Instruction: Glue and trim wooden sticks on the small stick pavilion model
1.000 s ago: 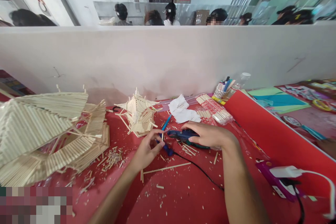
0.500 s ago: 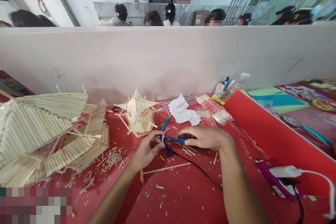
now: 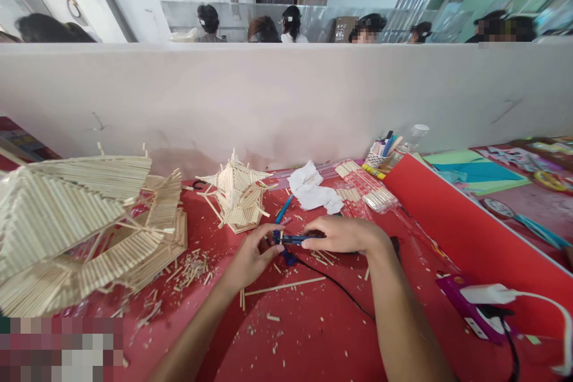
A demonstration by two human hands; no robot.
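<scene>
My left hand [image 3: 259, 252] pinches a short wooden stick [image 3: 281, 237] upright between thumb and fingers. Closed over a dark blue tool [image 3: 293, 239], my right hand [image 3: 336, 235] reaches in from the right. The tool's slim front end points left and meets the stick; its rear is hidden under the hand, and its exact kind is unclear. Just below, a blue piece [image 3: 289, 258] with a black cord [image 3: 335, 284] lies on the red table. A small stick-built pavilion model [image 3: 235, 191] stands beyond my left hand, a larger stick-built model [image 3: 76, 221] to the left.
Stick offcuts [image 3: 193, 267] and a long stick [image 3: 286, 286] litter the red table [image 3: 286, 346]. Behind lie a blue pen [image 3: 283, 209], white tissue [image 3: 313, 188] and packed sticks [image 3: 367, 185]. A red board [image 3: 470, 233] and purple power strip [image 3: 474, 304] flank the right. People sit beyond the partition [image 3: 268, 95].
My right hand and the dark blue tool have shifted slightly left, toward the stick. The left hand keeps its pinch almost in place. The view has moved a little.
</scene>
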